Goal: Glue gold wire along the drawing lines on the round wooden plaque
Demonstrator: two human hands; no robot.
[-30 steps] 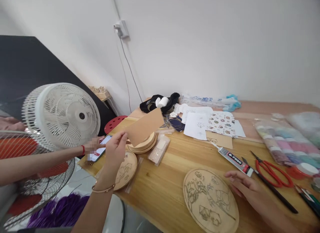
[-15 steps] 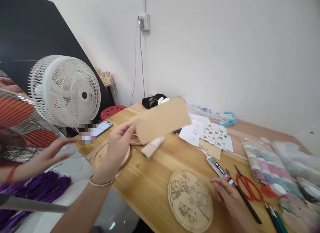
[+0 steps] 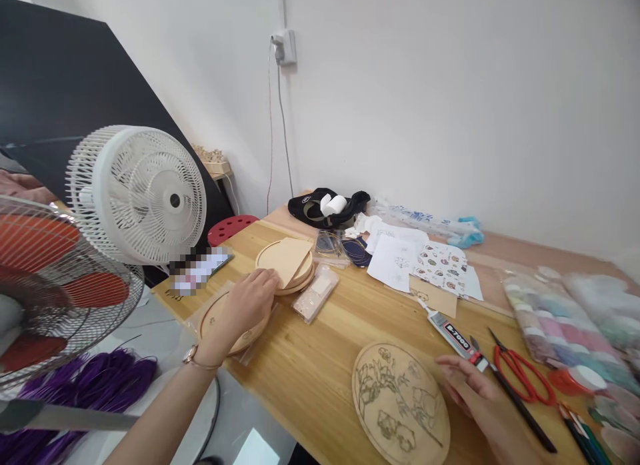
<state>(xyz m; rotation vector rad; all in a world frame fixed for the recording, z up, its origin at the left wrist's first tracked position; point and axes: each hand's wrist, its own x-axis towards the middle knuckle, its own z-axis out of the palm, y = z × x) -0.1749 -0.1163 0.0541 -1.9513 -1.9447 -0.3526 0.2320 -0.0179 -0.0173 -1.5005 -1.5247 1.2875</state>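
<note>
My left hand (image 3: 250,300) reaches over a plastic-wrapped round wooden panel, its bent fingers at the near left edge of a plain brown card (image 3: 293,255). The card lies tilted across a stack of round wooden hoops (image 3: 267,255); whether the thumb grips it from below is hidden. On the table's right side, my right hand (image 3: 473,392) rests with its fingers loosely extended, holding nothing. Beside its fingertips lies a round wooden panel (image 3: 400,405) with a panda and plants drawn in dark outline. A B-7000 glue tube (image 3: 455,337) is just beyond that hand.
Right of my hand are a dark-handled knife (image 3: 523,408), red-handled scissors (image 3: 525,372), pencils (image 3: 580,432) and bagged paint pots (image 3: 555,325). Papers (image 3: 400,258) and a black bag (image 3: 325,208) lie at the back. Fans (image 3: 150,192) stand left, near a phone (image 3: 220,260).
My left hand has lowered the brown card from the air onto the hoop stack. Another person's hand at the left has gone from view. My right hand stays beside the drawn panel.
</note>
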